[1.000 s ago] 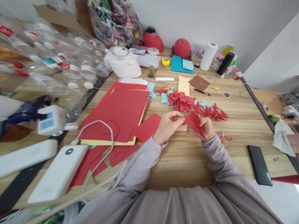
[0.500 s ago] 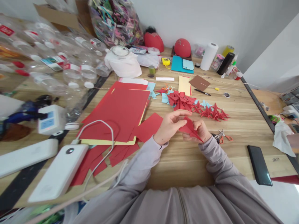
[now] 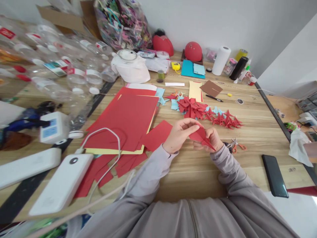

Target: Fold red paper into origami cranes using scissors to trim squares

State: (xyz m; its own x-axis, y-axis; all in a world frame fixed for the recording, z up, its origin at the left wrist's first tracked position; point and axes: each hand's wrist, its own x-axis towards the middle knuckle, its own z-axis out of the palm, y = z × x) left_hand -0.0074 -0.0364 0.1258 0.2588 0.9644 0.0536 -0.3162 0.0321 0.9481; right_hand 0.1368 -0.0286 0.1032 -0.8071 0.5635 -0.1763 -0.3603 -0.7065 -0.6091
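Note:
Between my two hands is a piece of red folded paper (image 3: 201,136), held above the table with a pointed end toward my right wrist. My left hand (image 3: 180,134) pinches its upper left part, thumb on top. On the other side my right hand (image 3: 214,138) is closed on the paper's right edge, its fingers partly behind it. A flat red paper sheet (image 3: 158,135) lies beside my left wrist. Beyond my hands is a pile of red folded paper cranes (image 3: 193,107), with light blue ones (image 3: 216,110) among them. Scissors (image 3: 234,145) with orange handles lie right of my right hand.
Large red sheets (image 3: 131,115) and cut red strips (image 3: 104,168) lie at left, crossed by a white cable from a power bank (image 3: 61,183). Clear plastic bottles (image 3: 76,77) crowd the far left. A phone (image 3: 275,175) rests at right. Another person's hand (image 3: 310,149) shows at the right edge.
My left thumb and fingers have shifted slightly on the red paper, and its upper flap lies flatter and tilts differently. Both hands stay in nearly the same place.

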